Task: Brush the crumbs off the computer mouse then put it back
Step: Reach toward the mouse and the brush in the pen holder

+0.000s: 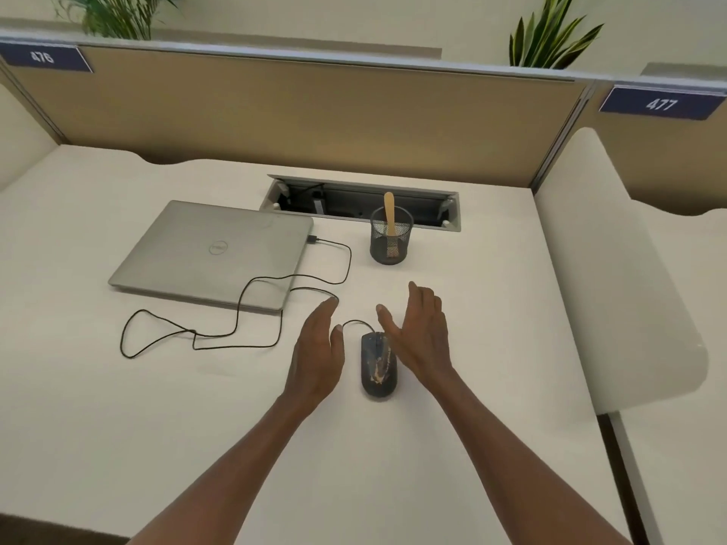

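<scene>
Head camera is showing the crumb-covered computer mouse [378, 365] lying on the bench [472, 328] between the left hand [316, 356] and right hand [419, 336], both spread and empty. Probably light, rigid, smooth; grip its sides.

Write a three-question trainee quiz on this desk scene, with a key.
1. True or false: the left hand grips the mouse.
2. Where is the brush? A) on the laptop B) standing in the mesh cup C) in the right hand
3. Fill in: the laptop lid is ____.

Key: 1 false, both open hands flank the mouse, which still has crumbs on it; 2 B; 3 closed.
</scene>
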`<state>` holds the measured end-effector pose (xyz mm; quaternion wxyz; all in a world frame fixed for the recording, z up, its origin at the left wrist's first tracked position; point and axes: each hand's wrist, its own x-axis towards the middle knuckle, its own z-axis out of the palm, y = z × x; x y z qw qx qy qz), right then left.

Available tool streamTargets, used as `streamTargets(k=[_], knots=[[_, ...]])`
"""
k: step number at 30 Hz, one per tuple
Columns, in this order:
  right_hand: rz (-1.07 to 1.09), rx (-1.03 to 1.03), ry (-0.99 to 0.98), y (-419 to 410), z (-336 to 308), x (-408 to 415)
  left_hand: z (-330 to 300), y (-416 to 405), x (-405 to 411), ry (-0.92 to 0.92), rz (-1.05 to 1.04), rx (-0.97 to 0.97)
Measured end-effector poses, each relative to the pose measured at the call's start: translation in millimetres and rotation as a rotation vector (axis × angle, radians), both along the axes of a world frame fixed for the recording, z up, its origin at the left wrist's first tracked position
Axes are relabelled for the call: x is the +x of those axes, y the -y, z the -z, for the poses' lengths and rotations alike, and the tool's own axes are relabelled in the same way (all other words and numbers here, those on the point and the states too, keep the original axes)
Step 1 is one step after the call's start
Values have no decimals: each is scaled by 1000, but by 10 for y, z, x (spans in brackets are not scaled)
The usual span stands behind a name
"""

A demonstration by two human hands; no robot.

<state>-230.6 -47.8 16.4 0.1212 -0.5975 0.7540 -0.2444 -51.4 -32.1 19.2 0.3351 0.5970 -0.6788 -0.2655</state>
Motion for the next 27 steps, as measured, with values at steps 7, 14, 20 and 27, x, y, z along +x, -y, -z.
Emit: streamTargets(k=[7,14,20,27], knots=[[-33,-86,-41,649,-119,-126,-92,421,-117,42,-7,10],[-69,-184,-30,1365,-377,-277,-132,756,-125,42,-30,45],[-33,-94,1,1933,-503,-387,-108,832,-90,38,-60,69],[-122,61,86,2323,-413,-454,-70,830,21,27,-98,66]])
